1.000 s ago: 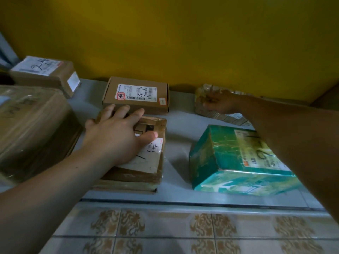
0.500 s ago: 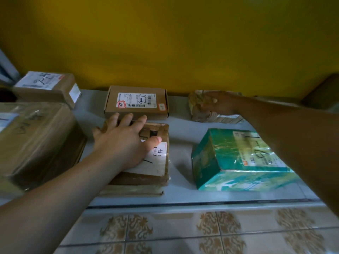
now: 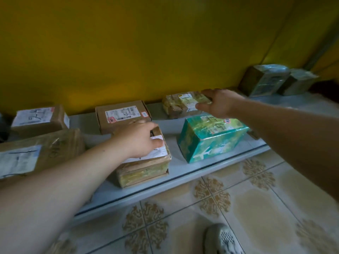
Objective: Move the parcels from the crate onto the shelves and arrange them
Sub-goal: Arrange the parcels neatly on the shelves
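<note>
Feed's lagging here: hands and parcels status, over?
Left hand flat on front brown parcel. Right hand grips rear taped parcel. Green parcel just in front of it, below the forearm.

Handwritten 9-1 on brown box [image 3: 121, 116]; green parcel [image 3: 211, 143] perhaps 1-9.

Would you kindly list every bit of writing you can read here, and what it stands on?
"9-1": handwritten on the label of the brown box.
"2-4", uncertain: handwritten on the label of the left rear box.
Green parcel, taped parcel, and all printed text: too blurred to read.
</note>
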`<state>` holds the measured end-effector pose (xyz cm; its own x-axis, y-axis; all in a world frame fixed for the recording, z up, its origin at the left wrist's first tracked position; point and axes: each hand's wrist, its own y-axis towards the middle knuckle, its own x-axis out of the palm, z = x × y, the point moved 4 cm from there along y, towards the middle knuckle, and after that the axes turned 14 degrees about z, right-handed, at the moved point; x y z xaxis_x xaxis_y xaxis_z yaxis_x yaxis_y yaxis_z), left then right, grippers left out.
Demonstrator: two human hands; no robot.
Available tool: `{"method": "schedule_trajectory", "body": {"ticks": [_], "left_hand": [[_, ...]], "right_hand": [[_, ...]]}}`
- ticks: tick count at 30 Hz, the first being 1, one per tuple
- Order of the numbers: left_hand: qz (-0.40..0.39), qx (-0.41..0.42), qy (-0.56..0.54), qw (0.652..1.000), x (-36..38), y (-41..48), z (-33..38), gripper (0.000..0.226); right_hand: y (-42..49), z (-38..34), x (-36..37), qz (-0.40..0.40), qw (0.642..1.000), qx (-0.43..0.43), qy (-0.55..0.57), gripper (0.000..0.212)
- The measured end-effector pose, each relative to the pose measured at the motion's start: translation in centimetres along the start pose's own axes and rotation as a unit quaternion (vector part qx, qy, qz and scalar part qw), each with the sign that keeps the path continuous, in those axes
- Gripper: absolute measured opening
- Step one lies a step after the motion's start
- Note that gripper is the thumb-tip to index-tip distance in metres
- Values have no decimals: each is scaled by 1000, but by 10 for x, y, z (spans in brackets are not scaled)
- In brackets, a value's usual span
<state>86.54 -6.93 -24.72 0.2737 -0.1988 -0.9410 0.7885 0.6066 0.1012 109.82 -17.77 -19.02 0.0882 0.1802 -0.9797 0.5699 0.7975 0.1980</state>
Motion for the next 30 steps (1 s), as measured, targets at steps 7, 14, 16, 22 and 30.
{"method": "schedule_trajectory", "body": {"ticks": [7, 14, 16, 22, 30], "left_hand": [[-23, 140, -1, 990, -34, -39, 78, 70], [-20, 222, 4, 975, -61, -79, 145, 71], [-12, 234, 12, 972, -69, -85, 161, 71], [-8, 224, 39, 974, -70, -92, 223, 71], [-15, 202, 78, 976, -43, -82, 345, 70]], "right_hand": [[-119, 6, -78, 31, 995, 91, -19, 71], [-205, 20, -137, 49, 982, 174, -48, 72], [-214, 27, -149, 56, 981, 178, -46, 71], [-239, 85, -158, 66, 979, 193, -1, 75], [-252, 226, -162, 65, 979, 189, 41, 76]]}}
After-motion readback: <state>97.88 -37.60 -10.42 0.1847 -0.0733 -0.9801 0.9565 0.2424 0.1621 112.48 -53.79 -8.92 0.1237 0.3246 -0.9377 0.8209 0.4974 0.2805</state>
